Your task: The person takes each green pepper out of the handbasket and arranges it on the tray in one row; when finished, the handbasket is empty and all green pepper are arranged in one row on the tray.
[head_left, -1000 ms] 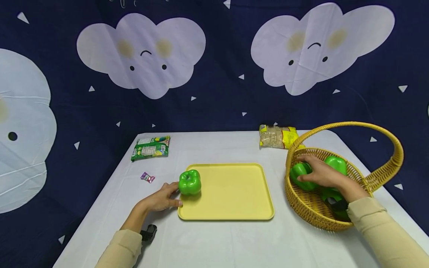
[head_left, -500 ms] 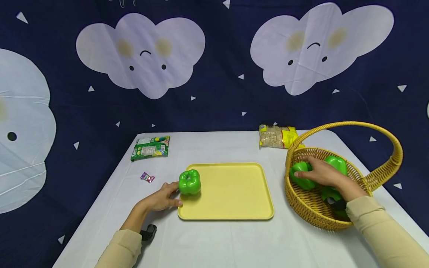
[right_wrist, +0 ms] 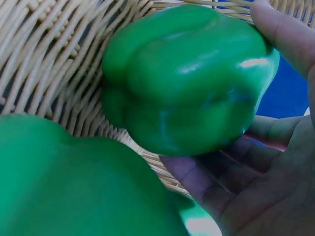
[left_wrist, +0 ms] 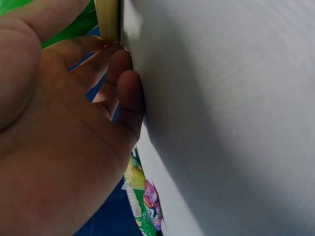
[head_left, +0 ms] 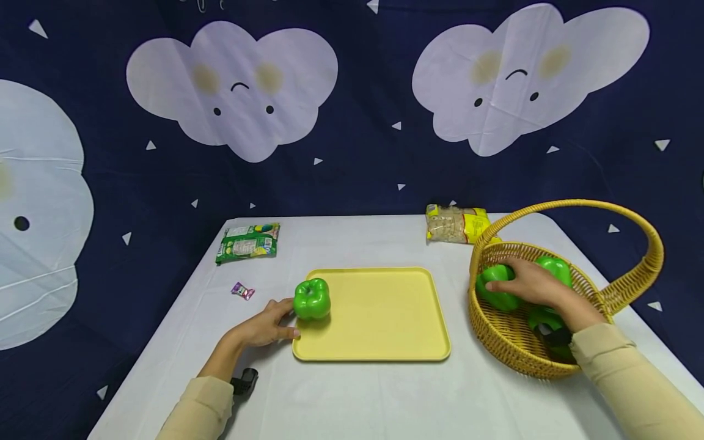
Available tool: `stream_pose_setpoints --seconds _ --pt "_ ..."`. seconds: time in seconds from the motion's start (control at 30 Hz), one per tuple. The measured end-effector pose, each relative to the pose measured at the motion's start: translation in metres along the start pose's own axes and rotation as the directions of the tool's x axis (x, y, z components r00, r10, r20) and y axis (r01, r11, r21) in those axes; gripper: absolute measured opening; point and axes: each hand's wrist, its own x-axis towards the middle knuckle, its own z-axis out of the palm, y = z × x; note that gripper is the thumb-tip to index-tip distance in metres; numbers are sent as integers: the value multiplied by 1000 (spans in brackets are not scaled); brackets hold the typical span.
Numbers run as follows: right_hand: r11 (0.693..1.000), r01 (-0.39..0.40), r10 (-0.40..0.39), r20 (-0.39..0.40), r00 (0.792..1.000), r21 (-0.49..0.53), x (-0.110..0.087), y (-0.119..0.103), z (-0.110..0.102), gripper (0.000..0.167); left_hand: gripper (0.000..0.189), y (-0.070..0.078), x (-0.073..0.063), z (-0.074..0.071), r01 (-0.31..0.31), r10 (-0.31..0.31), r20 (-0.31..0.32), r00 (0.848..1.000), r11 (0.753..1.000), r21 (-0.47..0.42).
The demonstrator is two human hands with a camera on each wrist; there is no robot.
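In the head view my right hand (head_left: 530,284) reaches into the wicker basket (head_left: 495,342) and grips a green bell pepper (head_left: 497,290) near its left wall. The right wrist view shows thumb and fingers on either side of this bell pepper (right_wrist: 192,83). More green bell peppers lie beside it in the basket, partly hidden by the hand. My left hand (head_left: 266,327) rests at the left edge of a yellow tray (head_left: 379,318), with relaxed fingers touching the rim. Another green bell pepper (head_left: 311,299) sits on that tray, close to the left fingertips.
The basket's tall handle (head_left: 577,205) arches over its opening. A green snack bag (head_left: 247,242) lies at the far left, with a small purple packet (head_left: 242,291) nearer. At the back right, a yellow bag (head_left: 456,224) lies behind the basket. A white cloth (head_left: 363,397) covers the table.
My right thumb has moved slightly up the bell pepper in the basket, and the pepper has shifted slightly under the hand. The left hand and the tray have stayed put.
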Motion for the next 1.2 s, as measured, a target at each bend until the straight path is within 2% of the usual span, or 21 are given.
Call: stream_pose_setpoints --seconds 0.4,0.77,1.2 --pt "998 31 -28 -55 998 47 -6 -5 -12 85 76 1 0 -1 -15 15 -1 1000 1000 2" --pt "994 74 -63 -127 990 78 -22 -13 -27 79 76 0 0 0 -27 27 0 1000 1000 5" --pt "995 100 -92 -210 973 28 -48 -26 -35 80 76 1 1 0 -13 13 -3 1000 1000 2"
